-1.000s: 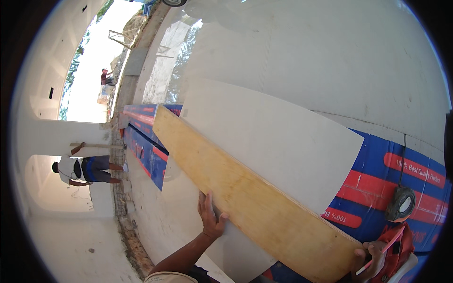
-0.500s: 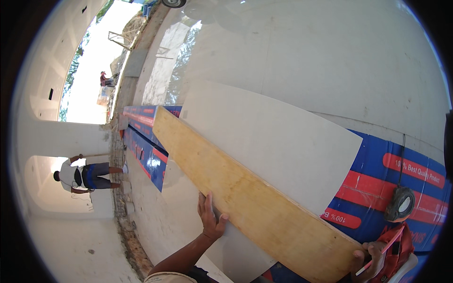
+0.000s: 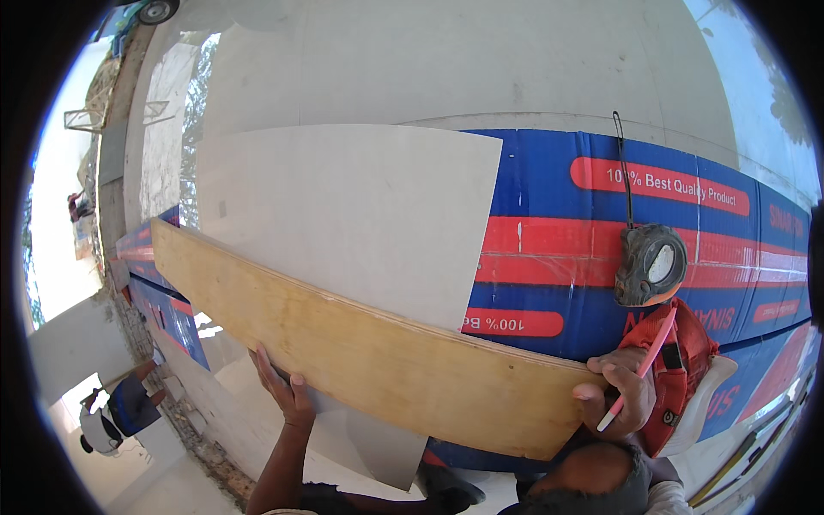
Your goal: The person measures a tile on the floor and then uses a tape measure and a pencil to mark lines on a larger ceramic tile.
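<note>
A long plywood strip (image 3: 369, 343) lies slantwise across a smooth pale grey sheet (image 3: 343, 215). My left hand (image 3: 287, 399) rests against the strip's near edge, fingers stretched out and thumb apart. At the strip's right end is my right hand (image 3: 625, 390), its thumb and a finger touching the wood. A slim pink pencil (image 3: 639, 369) is clasped between that hand's fingers. Just beyond it sits a black and grey tape measure (image 3: 652, 266) with a wrist cord. A red cap (image 3: 678, 378) with a pale brim lies beside the hand.
Flattened blue and red cardboard (image 3: 549, 197) lies under the sheet. Large grey panels (image 3: 412, 60) stretch beyond it. At the left, a person (image 3: 120, 412) stands by a wall; another person (image 3: 80, 206) is farther off. A rounded shape like a bare knee (image 3: 592, 472) shows at the lower edge.
My view has turned to the right, so the strip and sheet appear farther left, and more cardboard shows. Both hands keep their places on the strip, and the pencil stays in my right hand.
</note>
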Available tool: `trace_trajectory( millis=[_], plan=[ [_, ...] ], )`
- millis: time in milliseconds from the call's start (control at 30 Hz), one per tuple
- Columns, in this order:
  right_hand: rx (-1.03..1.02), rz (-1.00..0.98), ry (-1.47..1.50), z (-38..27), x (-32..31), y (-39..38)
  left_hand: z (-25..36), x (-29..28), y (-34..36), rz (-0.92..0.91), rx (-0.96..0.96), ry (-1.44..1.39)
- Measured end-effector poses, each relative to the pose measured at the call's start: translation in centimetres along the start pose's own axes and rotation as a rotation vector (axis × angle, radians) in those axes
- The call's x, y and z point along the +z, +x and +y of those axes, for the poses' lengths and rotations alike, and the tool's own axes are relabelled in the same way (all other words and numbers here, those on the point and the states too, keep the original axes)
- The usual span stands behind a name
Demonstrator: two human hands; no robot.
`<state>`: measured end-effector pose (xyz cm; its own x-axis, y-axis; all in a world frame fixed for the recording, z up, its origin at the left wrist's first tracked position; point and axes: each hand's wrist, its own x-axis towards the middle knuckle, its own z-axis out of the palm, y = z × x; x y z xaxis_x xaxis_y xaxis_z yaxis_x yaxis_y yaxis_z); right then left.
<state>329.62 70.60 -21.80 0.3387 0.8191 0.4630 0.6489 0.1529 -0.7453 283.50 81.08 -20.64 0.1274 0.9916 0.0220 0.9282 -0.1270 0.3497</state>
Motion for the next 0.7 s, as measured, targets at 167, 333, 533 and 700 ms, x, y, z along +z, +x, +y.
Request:
trace_trajectory(
  millis=[167,333,533,700],
  plan=[
    [-0.010,0.010,-0.017,-0.15,0.32,-0.06,0.01,-0.24,-0.17,-0.029,-0.027,0.004],
    [0.036,-0.013,-0.024,-0.35,0.17,-0.02,-0.01,-0.27,-0.15,-0.023,-0.031,0.006],
    [0.059,-0.015,-0.040,-0.31,0.01,0.22,0.18,-0.12,-0.21,-0.010,-0.031,-0.002],
    [0.062,-0.056,-0.054,-0.46,0.05,0.19,-0.05,-0.14,-0.35,0.014,-0.030,0.024]
  ],
)
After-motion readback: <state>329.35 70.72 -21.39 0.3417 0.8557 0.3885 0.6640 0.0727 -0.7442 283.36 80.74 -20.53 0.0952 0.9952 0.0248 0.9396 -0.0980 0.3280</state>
